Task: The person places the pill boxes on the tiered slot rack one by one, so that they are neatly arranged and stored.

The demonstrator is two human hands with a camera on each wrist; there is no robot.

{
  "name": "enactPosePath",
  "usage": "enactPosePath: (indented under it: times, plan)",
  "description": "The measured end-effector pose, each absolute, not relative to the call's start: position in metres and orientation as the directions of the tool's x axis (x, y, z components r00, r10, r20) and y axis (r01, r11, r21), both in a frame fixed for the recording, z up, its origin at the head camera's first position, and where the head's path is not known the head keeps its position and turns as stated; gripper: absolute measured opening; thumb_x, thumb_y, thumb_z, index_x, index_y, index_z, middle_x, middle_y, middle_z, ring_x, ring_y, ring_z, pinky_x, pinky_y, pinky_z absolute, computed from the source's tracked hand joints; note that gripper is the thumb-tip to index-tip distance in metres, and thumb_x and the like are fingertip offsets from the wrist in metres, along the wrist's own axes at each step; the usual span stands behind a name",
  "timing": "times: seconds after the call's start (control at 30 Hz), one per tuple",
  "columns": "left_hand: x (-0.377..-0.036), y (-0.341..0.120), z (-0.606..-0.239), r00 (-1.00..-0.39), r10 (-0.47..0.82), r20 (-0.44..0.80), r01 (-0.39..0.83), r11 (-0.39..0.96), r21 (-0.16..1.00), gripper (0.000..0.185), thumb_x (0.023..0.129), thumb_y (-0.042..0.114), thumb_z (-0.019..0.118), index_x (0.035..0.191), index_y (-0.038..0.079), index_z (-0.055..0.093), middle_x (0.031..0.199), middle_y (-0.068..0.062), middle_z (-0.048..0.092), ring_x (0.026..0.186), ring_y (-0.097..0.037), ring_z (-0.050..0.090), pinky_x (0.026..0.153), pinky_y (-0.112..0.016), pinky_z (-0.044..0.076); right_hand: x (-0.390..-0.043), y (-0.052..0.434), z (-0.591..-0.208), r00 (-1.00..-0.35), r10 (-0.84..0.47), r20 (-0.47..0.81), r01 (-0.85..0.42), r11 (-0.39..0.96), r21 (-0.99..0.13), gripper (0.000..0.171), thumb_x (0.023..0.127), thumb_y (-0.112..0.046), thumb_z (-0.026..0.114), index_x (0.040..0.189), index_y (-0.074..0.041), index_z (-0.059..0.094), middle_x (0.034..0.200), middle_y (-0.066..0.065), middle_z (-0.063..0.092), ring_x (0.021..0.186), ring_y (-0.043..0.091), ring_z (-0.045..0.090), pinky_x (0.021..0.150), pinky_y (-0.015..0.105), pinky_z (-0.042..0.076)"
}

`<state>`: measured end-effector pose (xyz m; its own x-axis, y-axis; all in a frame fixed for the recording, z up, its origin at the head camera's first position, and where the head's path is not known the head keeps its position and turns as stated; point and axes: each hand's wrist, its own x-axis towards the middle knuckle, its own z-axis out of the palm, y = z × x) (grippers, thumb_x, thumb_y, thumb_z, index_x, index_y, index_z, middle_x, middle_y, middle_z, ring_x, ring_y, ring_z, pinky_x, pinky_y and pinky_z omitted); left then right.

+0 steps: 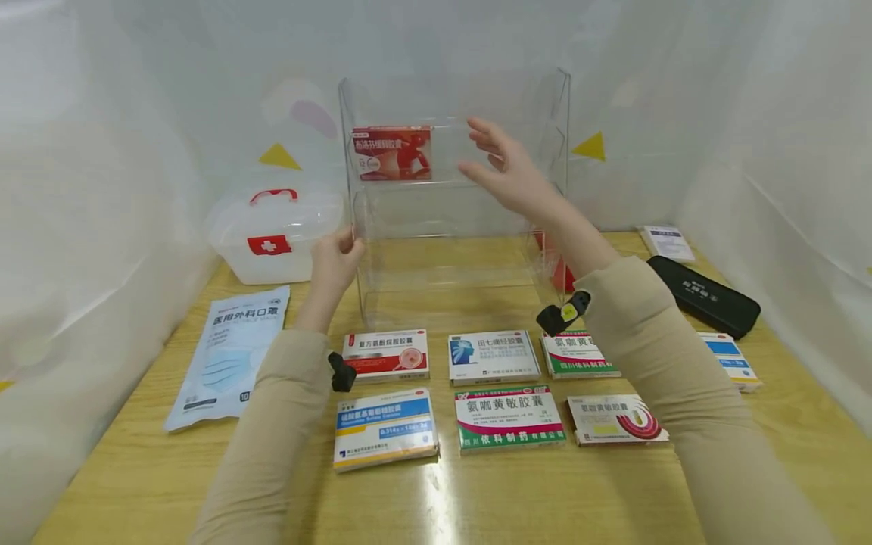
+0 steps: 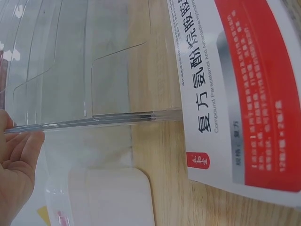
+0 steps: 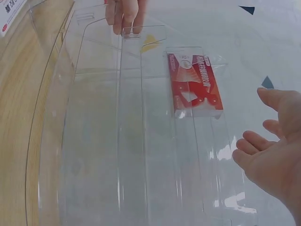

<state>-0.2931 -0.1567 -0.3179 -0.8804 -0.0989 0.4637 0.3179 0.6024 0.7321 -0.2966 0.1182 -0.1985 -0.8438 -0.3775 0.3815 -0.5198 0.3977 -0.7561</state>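
A clear plastic display rack [image 1: 450,216] with stepped tiers stands at the middle of the table. My left hand [image 1: 335,261] pinches its left side edge between thumb and fingers, as the left wrist view shows at the hand [image 2: 19,165]. High on the rack's left side sits a red medicine box [image 1: 392,154], upright in a tier. To the right of that box my right hand [image 1: 507,170] hovers, fingers apart and holding nothing. In the right wrist view the right hand [image 3: 275,150] is apart from the red box [image 3: 194,84].
Two rows of medicine boxes lie before the rack, among them a red-and-white box [image 1: 384,354] and a green-and-white box [image 1: 509,418]. A first-aid case [image 1: 272,253] and a mask packet [image 1: 232,356] lie left. A black case [image 1: 705,295] lies right.
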Motion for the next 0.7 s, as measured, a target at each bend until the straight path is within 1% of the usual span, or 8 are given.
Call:
enactPosePath:
  times: [0.13,0.27,0.43,0.5,0.57,0.63,0.7]
  plan:
    - [-0.293,-0.158,-0.316,-0.887,-0.107,0.449,0.305,0.595,0.743,0.034,0.087,0.005,0.052,0.118,-0.005,0.062,0.108,-0.023,0.066,0.091,-0.028,0.065,0.081,-0.040,0.054,-0.277,0.139,-0.202,-0.843,-0.365,0.395,-0.517,0.347,-0.782,0.064,0.094,-0.025,0.055,0.149,-0.021,0.024,0.154,0.003,0.030,0.142,0.016,0.026,0.118,0.032,0.021]
    - [-0.293,-0.160,-0.315,-0.892,-0.114,0.437,0.293,0.590,0.752,0.034,0.087,0.006,0.052,0.118,-0.004,0.063,0.109,-0.023,0.067,0.092,-0.028,0.065,0.081,-0.039,0.054,-0.260,0.160,-0.213,-0.833,-0.363,0.417,-0.531,0.318,-0.785,0.062,0.094,-0.022,0.055,0.148,-0.020,0.027,0.152,0.004,0.033,0.141,0.018,0.029,0.118,0.036,0.022]
    - [-0.293,-0.162,-0.315,-0.896,-0.108,0.431,0.294,0.583,0.757,0.033,0.088,0.006,0.052,0.118,-0.003,0.062,0.111,-0.023,0.066,0.097,-0.030,0.066,0.083,-0.041,0.055,-0.237,0.189,-0.228,-0.852,-0.349,0.390,-0.508,0.373,-0.776,0.058,0.094,-0.020,0.054,0.147,-0.019,0.029,0.151,0.006,0.036,0.139,0.020,0.031,0.116,0.041,0.024]
    - [-0.293,-0.162,-0.316,-0.898,-0.106,0.428,0.293,0.580,0.760,0.034,0.088,0.006,0.052,0.119,-0.003,0.062,0.112,-0.023,0.065,0.098,-0.031,0.066,0.084,-0.041,0.055,-0.227,0.201,-0.235,-0.868,-0.338,0.363,-0.483,0.407,-0.776,0.058,0.094,-0.021,0.054,0.147,-0.021,0.029,0.151,0.006,0.036,0.139,0.021,0.032,0.115,0.037,0.027]
    - [-0.293,-0.161,-0.316,-0.900,-0.104,0.424,0.290,0.582,0.760,0.034,0.088,0.007,0.052,0.119,-0.003,0.062,0.113,-0.023,0.065,0.100,-0.030,0.065,0.085,-0.040,0.054,-0.218,0.214,-0.242,-0.881,-0.328,0.341,-0.462,0.437,-0.772,0.058,0.095,-0.021,0.053,0.148,-0.023,0.028,0.151,0.006,0.036,0.138,0.023,0.032,0.112,0.026,0.031]
    - [-0.293,-0.160,-0.316,-0.902,-0.100,0.421,0.287,0.589,0.756,0.033,0.089,0.007,0.052,0.118,-0.003,0.062,0.113,-0.023,0.065,0.098,-0.029,0.065,0.085,-0.040,0.054,-0.209,0.227,-0.248,-0.896,-0.316,0.312,-0.433,0.465,-0.772,0.059,0.095,-0.021,0.053,0.148,-0.025,0.027,0.151,0.006,0.035,0.139,0.025,0.032,0.106,0.014,0.035]
    - [-0.294,-0.159,-0.316,-0.901,-0.097,0.423,0.289,0.595,0.750,0.032,0.089,0.007,0.051,0.117,-0.003,0.064,0.111,-0.022,0.066,0.094,-0.028,0.065,0.083,-0.039,0.055,-0.201,0.240,-0.255,-0.913,-0.304,0.272,-0.396,0.498,-0.772,0.060,0.095,-0.022,0.052,0.148,-0.027,0.025,0.152,0.005,0.033,0.139,0.027,0.031,0.097,0.005,0.036]
